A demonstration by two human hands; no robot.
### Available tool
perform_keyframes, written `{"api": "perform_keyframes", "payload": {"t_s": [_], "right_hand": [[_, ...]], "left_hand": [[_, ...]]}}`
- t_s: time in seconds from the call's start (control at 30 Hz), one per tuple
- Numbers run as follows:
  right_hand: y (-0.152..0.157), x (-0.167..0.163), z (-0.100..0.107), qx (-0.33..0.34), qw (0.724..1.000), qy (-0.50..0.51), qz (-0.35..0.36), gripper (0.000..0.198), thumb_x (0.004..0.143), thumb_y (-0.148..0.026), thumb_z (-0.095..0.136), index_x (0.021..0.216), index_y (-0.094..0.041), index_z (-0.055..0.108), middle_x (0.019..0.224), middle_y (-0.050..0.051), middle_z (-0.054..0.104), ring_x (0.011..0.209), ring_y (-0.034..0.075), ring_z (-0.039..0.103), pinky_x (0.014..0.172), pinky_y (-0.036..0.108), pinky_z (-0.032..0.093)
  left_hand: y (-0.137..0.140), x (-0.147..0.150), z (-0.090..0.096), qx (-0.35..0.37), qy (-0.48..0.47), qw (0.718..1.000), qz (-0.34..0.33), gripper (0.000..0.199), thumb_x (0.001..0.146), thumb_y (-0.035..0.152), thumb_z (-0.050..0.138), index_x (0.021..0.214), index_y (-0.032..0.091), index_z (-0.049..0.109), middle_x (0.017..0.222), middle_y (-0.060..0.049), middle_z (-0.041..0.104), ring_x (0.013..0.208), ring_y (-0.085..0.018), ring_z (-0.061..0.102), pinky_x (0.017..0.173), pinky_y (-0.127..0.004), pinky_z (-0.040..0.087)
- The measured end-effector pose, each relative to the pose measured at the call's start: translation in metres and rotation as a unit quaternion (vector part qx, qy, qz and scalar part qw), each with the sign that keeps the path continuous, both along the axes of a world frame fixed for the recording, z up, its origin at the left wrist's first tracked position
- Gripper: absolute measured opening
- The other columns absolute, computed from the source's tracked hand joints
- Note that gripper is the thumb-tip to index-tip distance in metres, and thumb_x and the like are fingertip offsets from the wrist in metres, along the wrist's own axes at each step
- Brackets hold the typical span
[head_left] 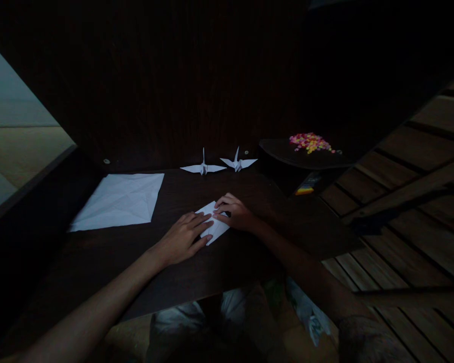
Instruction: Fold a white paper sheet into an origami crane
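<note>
A small white folded paper (213, 233) lies on the dark table with one pointed end toward me. My left hand (184, 237) rests on its left side, fingers stretched out and spread over the paper. From the right, my right hand (235, 213) bends its fingers and thumb onto the paper's upper right edge, closed on it. Both hands hide part of the folds. Beyond them stand two finished paper cranes, a left crane (203, 168) and a right crane (238, 164), wings spread.
Several white creased sheets (123, 201) lie to the left on the table (144, 282). On the right, a dark raised shelf (276, 150) bears a heap of small pink and yellow pieces (310, 143). A dark panel rises behind; wooden slats (419, 242) show at right.
</note>
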State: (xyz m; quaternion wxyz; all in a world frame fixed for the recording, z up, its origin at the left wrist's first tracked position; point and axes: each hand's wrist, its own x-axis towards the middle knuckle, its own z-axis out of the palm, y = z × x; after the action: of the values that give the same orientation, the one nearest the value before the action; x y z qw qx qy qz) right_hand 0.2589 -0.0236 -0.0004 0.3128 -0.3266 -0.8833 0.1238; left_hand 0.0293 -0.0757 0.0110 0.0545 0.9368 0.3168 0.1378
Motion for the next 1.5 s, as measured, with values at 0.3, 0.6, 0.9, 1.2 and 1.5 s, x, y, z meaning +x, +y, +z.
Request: {"api": "perform_keyframes", "payload": {"t_s": [0.3,0.6,0.9,1.2,1.5], "right_hand": [[0.001,0.003,0.004,-0.028,0.997,-0.018,-0.072,0.014,0.083,-0.024,0.062,0.093,-0.018,0.071,0.093,0.006,0.062,0.091,0.020,0.052,0.083,0.039,0.045],[0.001,-0.007,0.003,-0.144,0.985,-0.008,-0.096,0.023,0.076,-0.022,0.069,0.098,-0.019,0.064,0.099,0.005,0.060,0.091,0.019,0.052,0.085,0.038,0.042],[0.000,-0.006,0.008,-0.201,0.973,0.092,-0.070,0.012,0.071,-0.015,0.066,0.082,-0.017,0.061,0.095,0.003,0.066,0.083,0.016,0.060,0.071,0.029,0.043],[-0.007,-0.007,0.005,-0.138,0.987,0.073,-0.042,0.023,0.076,-0.014,0.063,0.098,-0.019,0.060,0.085,0.000,0.070,0.075,0.014,0.062,0.073,0.027,0.047],[-0.010,0.006,0.006,-0.042,0.994,0.000,0.097,0.030,0.078,-0.011,0.057,0.101,-0.024,0.072,0.099,0.004,0.073,0.090,0.019,0.060,0.080,0.033,0.050]], "left_hand": [[-0.004,0.001,0.009,0.020,0.009,0.999,0.027,0.042,0.094,0.045,0.043,0.128,0.024,0.055,0.131,-0.009,0.055,0.112,-0.028,0.050,0.094,-0.047,0.039],[-0.005,0.004,0.005,0.028,0.005,0.999,0.025,0.041,0.093,0.043,0.045,0.126,0.020,0.057,0.124,-0.010,0.058,0.107,-0.026,0.051,0.092,-0.043,0.042],[-0.004,0.003,0.005,0.023,-0.024,0.999,0.009,0.040,0.094,0.038,0.046,0.127,0.019,0.054,0.125,-0.010,0.059,0.109,-0.026,0.052,0.094,-0.044,0.042],[0.003,0.004,-0.006,-0.039,-0.179,0.978,0.097,0.045,0.087,0.037,0.058,0.127,0.018,0.046,0.124,-0.012,0.056,0.116,-0.024,0.054,0.097,-0.040,0.047],[0.006,0.002,-0.015,0.019,-0.058,0.997,0.052,0.044,0.094,0.038,0.045,0.132,0.016,0.048,0.135,-0.012,0.055,0.130,-0.025,0.046,0.107,-0.044,0.040]]}}
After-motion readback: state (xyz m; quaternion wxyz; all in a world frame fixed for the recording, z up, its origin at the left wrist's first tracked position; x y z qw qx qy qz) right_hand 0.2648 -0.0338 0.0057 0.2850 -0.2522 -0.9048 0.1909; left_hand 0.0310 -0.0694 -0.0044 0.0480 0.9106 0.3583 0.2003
